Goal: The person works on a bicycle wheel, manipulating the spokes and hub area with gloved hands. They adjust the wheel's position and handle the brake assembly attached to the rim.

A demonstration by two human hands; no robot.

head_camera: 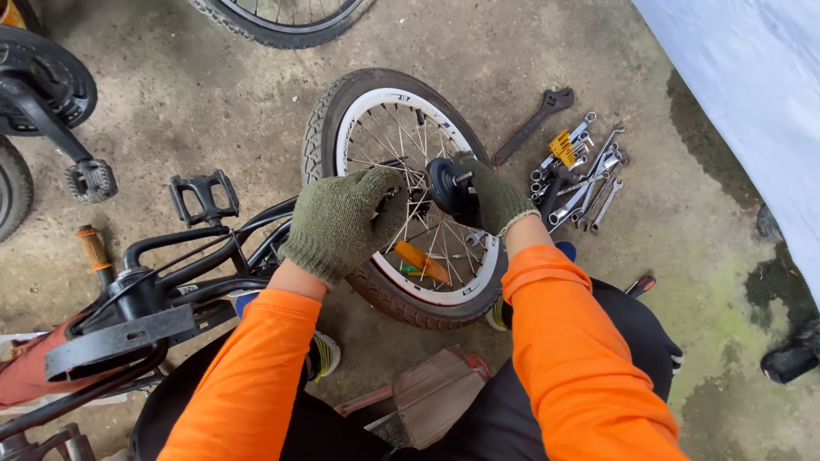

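Fig.: small wheel [401, 196] upright on concrete floor [213, 111], landmark for all below. My left hand [346, 222], gloved, fingers curled shut over hub area on wheel's near-left side, prob. steadying it. My right hand [491, 196], gloved, fingers closed round black disc part [448, 185] at axle end, wheel's right. Wheel: white rim, thin spokes, worn black tyre, 1 orange reflector [420, 260] low in spokes. Spanners [581, 175] lie right of wheel; bike frame [171, 282] left.
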